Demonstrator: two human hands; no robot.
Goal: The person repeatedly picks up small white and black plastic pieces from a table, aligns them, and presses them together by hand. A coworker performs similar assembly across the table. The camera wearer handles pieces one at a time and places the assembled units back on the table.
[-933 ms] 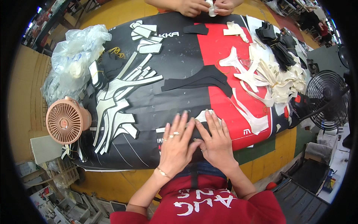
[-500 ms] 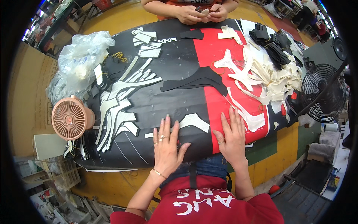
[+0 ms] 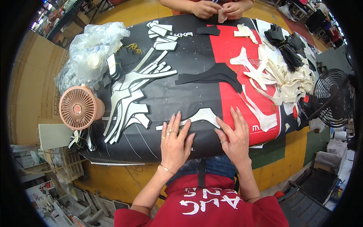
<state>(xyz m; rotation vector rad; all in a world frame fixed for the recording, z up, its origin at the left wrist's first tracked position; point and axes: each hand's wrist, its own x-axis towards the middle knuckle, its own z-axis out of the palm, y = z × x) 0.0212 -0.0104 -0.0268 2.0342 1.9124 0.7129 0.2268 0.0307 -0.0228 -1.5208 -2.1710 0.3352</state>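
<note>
My left hand (image 3: 176,142) and my right hand (image 3: 233,134) lie flat, fingers spread, on the black and red table cover (image 3: 196,85) near its front edge. Between them sits a grey-white curved cut piece (image 3: 196,117); fingertips of both hands touch its lower edge. Neither hand grips anything. A long black curved piece (image 3: 210,77) lies farther back in the middle.
Rows of grey-white cut strips (image 3: 132,98) lie to the left. A heap of cream pieces (image 3: 280,75) and black pieces (image 3: 283,47) sits at the right. A pink fan (image 3: 78,108) and plastic bags (image 3: 92,49) stand left, a black fan (image 3: 332,98) right. Another person's hands (image 3: 219,9) work at the far edge.
My hands were together, then spread wide apart along the front edge. Now they have drawn back toward the grey-white piece, which has shifted and lies between them.
</note>
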